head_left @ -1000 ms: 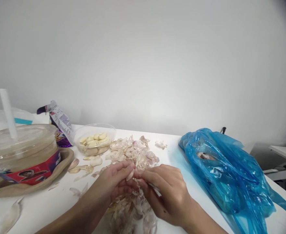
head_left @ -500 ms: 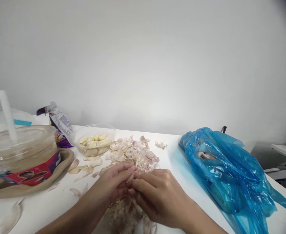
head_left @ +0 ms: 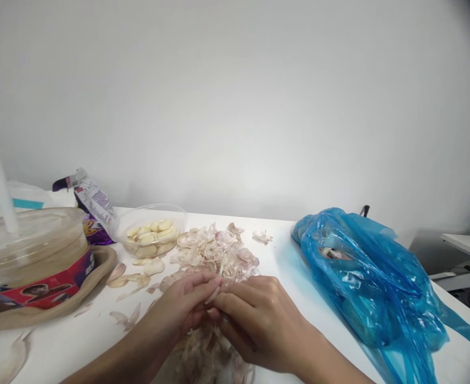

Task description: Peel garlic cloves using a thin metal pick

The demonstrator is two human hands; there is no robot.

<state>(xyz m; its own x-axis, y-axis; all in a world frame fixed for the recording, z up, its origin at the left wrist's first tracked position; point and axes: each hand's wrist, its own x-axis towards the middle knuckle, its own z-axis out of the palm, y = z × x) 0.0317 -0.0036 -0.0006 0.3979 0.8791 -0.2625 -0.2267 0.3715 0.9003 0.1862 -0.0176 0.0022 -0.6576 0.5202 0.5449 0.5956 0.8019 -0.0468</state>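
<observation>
Close together over the table, my left hand (head_left: 192, 301) and my right hand (head_left: 256, 320) both pinch a small garlic clove (head_left: 212, 296), mostly hidden by the fingers. A heap of papery garlic skins (head_left: 218, 253) lies just beyond them. More loose skins (head_left: 210, 354) are piled under my wrists. To the left of the heap, a clear plastic bowl (head_left: 128, 242) holds several peeled, pale garlic cloves (head_left: 154, 232). Several cloves, one an unpeeled pinkish clove (head_left: 117, 272), lie on the table before the bowl.
A large lidded drink cup (head_left: 38, 256) with a straw sits in a brown cardboard holder (head_left: 102, 261) at left. Behind it stands a purple snack packet (head_left: 94, 205). A blue plastic bag (head_left: 371, 282) covers the right of the white table (head_left: 291, 304). A wall rises behind.
The view has shifted slightly, so the things on the table sit a little further left. My hands keep nearly the same pose around the clove.
</observation>
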